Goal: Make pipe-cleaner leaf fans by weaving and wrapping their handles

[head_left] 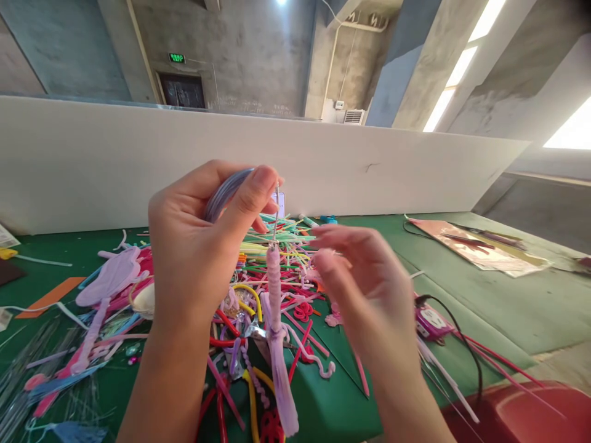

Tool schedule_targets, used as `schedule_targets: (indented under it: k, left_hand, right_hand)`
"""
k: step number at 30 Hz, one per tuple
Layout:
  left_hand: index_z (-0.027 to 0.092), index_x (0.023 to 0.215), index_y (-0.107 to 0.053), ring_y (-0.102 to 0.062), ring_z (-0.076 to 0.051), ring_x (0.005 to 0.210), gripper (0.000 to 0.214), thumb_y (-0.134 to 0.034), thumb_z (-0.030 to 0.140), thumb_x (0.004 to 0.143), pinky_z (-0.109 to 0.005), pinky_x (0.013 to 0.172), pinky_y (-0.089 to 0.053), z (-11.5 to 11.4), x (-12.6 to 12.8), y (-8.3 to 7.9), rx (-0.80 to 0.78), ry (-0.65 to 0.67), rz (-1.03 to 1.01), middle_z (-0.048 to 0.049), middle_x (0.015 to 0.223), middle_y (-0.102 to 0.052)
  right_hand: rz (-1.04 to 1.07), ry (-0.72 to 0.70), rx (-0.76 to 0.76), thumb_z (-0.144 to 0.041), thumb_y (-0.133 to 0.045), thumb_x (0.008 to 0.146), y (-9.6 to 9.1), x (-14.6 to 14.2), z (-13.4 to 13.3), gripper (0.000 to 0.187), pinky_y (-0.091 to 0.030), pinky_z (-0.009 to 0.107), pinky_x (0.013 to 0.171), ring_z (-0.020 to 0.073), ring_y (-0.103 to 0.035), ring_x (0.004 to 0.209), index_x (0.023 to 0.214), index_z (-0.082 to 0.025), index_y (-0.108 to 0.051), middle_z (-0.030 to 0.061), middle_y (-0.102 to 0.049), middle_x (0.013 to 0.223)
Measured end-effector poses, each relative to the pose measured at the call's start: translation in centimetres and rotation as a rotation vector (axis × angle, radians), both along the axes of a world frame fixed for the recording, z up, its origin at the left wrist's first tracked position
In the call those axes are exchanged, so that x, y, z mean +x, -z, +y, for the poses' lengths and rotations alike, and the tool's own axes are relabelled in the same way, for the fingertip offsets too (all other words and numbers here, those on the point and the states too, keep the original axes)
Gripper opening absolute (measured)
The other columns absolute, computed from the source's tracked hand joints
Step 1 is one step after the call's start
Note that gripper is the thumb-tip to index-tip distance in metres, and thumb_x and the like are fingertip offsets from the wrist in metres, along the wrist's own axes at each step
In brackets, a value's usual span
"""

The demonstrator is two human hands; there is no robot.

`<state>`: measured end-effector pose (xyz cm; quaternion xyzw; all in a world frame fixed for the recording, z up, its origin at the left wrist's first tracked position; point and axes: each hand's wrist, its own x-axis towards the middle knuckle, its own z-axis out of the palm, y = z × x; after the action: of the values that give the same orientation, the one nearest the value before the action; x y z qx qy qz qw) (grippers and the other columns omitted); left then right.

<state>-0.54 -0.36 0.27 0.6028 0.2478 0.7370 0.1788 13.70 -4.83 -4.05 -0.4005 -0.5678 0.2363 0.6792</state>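
Note:
My left hand (pixel 203 240) is closed, with a coil of blue-grey cord (pixel 226 194) looped inside it. Between its thumb and fingertips it pinches a thin wire (pixel 277 209). From that wire hangs a lilac wrapped stem (pixel 274 286), upright, with a lilac tassel (pixel 283 381) at its lower end. My right hand (pixel 369 289) is raised just right of the stem, apart from it. Its fingers are bent and slightly blurred, with a gap between thumb and fingers, and I see nothing held there.
Several pliers (pixel 253 394) with red and yellow handles lie beneath the tassel. Many coloured pipe cleaners (pixel 295 231) are heaped behind. A purple tape measure (pixel 433 322) sits at the right, near a red stool (pixel 530 412). A white partition (pixel 92 166) borders the green table (pixel 489 295).

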Motion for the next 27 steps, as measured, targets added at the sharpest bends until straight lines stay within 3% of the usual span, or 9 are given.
schedule_targets:
  k: [2, 7, 14, 22, 27]
  left_hand:
    - [0.025, 0.071, -0.074, -0.056, -0.009, 0.051, 0.012, -0.074, 0.03, 0.083, -0.026, 0.047, -0.044, 0.0, -0.1, 0.0, 0.011, 0.018, 0.01, 0.0043, 0.063, -0.067]
    - [0.024, 0.073, -0.074, -0.06, -0.01, 0.055, 0.012, -0.074, 0.03, 0.083, -0.024, 0.044, -0.046, 0.1, -0.4, 0.1, 0.003, 0.021, 0.005, 0.0045, 0.064, -0.068]
    - [0.025, 0.073, -0.074, -0.054, -0.008, 0.049, 0.011, -0.075, 0.031, 0.082, -0.028, 0.048, -0.043, -0.4, -0.3, -0.1, 0.019, -0.049, 0.025, 0.0054, 0.064, -0.066]
    - [0.028, 0.074, -0.075, -0.054, -0.008, 0.05, 0.011, -0.075, 0.034, 0.082, -0.029, 0.056, -0.049, -0.8, -0.1, -0.2, 0.04, -0.07, 0.046, 0.0071, 0.064, -0.066]
    - [0.033, 0.073, -0.075, -0.058, -0.007, 0.051, 0.013, -0.074, 0.044, 0.08, -0.022, 0.043, -0.045, -1.8, -0.3, -0.1, -0.033, -0.12, 0.098, 0.0091, 0.06, -0.066]
  right_hand:
    - [-0.132, -0.134, -0.075, -0.031, -0.079, 0.075, 0.2, -1.2, -0.5, 0.028, -0.056, 0.028, 0.074, 0.0166, -0.067, 0.088, 0.098, -0.023, -0.064, 0.0032, -0.07, 0.097]
    - [-0.073, -0.265, -0.131, -0.028, -0.07, 0.084, 0.5, -2.7, -0.4, 0.011, -0.054, 0.023, 0.062, 0.0113, -0.066, 0.065, 0.082, -0.02, -0.063, -0.0009, -0.07, 0.075]
    - [0.01, -0.522, -0.201, -0.035, -0.065, 0.09, 0.2, -0.9, -0.3, 0.015, -0.056, 0.025, 0.071, 0.0148, -0.072, 0.081, 0.094, -0.021, -0.069, 0.0029, -0.074, 0.087]
    - [0.055, -0.577, -0.253, -0.039, -0.066, 0.088, -0.2, -0.9, -1.2, 0.021, -0.055, 0.024, 0.069, 0.0148, -0.071, 0.079, 0.091, -0.019, -0.069, 0.0037, -0.073, 0.082]
    - [0.157, -0.48, -0.329, -0.044, -0.074, 0.08, 0.2, -1.6, -2.2, 0.029, -0.056, 0.03, 0.072, 0.0184, -0.07, 0.076, 0.093, -0.018, -0.071, 0.0057, -0.072, 0.079]
